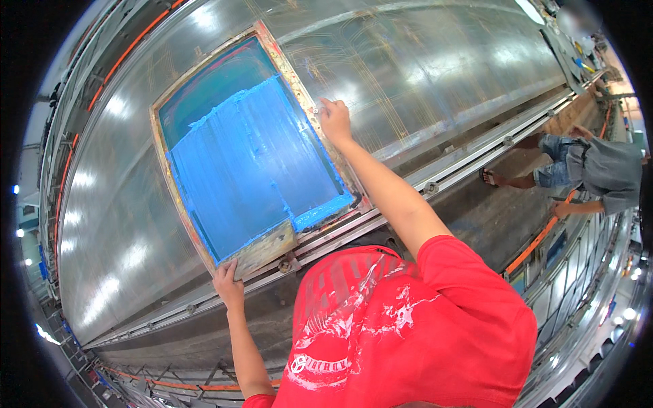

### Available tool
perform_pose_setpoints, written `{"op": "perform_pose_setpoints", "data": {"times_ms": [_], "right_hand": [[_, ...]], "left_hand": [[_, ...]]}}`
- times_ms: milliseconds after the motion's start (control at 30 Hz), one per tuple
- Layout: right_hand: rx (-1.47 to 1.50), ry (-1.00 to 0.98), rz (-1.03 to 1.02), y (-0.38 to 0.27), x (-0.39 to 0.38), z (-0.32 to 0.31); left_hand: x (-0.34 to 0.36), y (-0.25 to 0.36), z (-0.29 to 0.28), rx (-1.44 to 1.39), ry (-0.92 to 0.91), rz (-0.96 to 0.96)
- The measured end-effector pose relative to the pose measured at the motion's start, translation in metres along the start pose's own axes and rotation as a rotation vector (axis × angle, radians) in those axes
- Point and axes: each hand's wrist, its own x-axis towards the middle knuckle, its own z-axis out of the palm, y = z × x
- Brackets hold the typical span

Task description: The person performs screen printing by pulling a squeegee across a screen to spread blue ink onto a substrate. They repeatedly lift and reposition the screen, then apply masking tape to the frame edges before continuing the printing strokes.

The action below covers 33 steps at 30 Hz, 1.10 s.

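A screen frame lies slantwise on the long metal desk, close to its near edge, its rim crusted with old paint. Bright blue ink covers most of the mesh; towards 11 o'clock from the frame's middle, a teal stretch of mesh shows beyond the ink's ragged front. A thicker band of ink sits at the near end, towards 4 to 5 o'clock, and beside it, at about 6 o'clock, is a stained board.

Of the two hands, the left hand is at 6 o'clock, thumb and fingers bent in at the corner where frame and board meet; I cannot tell which of them it holds. The right hand is at 2 o'clock, fingers mostly curled, just at the outer rim; whether it grips the rim I cannot tell.

A metal rail with bolts runs along the desk's near edge. The wearer's red shirt fills 4 to 5 o'clock. Well apart, at 3 o'clock, a co-worker in a grey top and denim shorts is beside an orange strip.
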Motion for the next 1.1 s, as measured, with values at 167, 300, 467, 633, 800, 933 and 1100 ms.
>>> {"op": "perform_pose_setpoints", "data": {"times_ms": [167,300,467,633,800,933,1100], "right_hand": [[-0.104,0.002,-0.08,0.01,-0.031,-0.029],[-0.112,-0.046,-0.087,0.019,-0.074,-0.069],[-0.094,-0.082,-0.064,0.004,-0.101,-0.103],[0.128,-0.306,0.042,-0.018,-0.095,-0.117],[0.111,-0.76,-0.04,-0.117,-0.082,-0.137],[-0.141,-0.98,-0.388,-0.135,-0.069,-0.131],[-0.466,-1.138,-0.426,-0.109,-0.06,-0.097]], "left_hand": [[-0.009,-0.011,0.008,-0.01,0.022,0.048],[-0.005,-0.014,-0.007,-0.045,0.015,0.099],[0.023,0.003,-0.028,-0.076,-0.011,0.207],[0.074,0.028,-0.022,-0.116,-0.163,0.124],[0.12,0.064,-0.002,-0.173,-0.189,0.087],[0.149,0.082,0.007,-0.16,-0.266,0.081],[0.162,0.098,0.018,-0.125,-0.323,0.047]]}}
